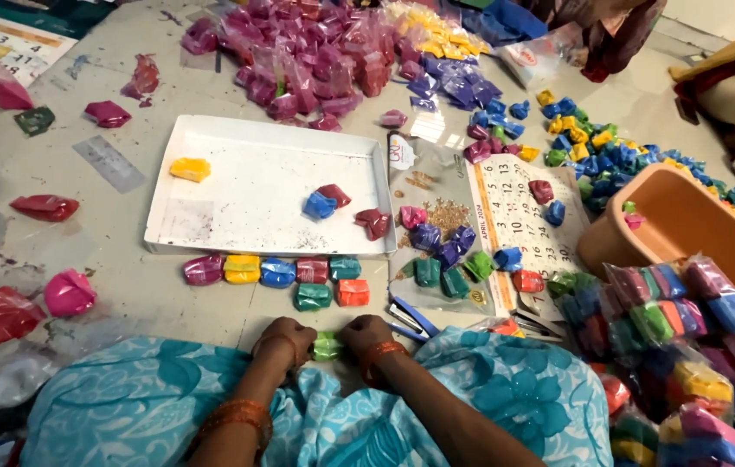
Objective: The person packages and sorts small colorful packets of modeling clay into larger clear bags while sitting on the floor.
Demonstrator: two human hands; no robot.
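Both my forearms run forward from my lap over the blue patterned cloth (488,389), wrists bent down, orange bangles on each. My left hand (285,339) is curled with knuckles up, gripping the left end of a small green powder packet (327,346); my right hand (365,335) is curled the same way on its right end. The packet sits between the two fists, low over the floor just before my knees.

Taking the white tray (268,138) as reference: the held packet is well below its near edge. Just beside that near edge lies a row of coloured packets (276,272), pink to orange. Inside the tray lie a yellow packet (190,169), a blue packet (319,206) and red ones. Right of the tray is a calendar sheet (519,216) bearing more packets, and beyond it an orange tub (687,225). Behind the tray's far edge is a heap of magenta packets (307,56).
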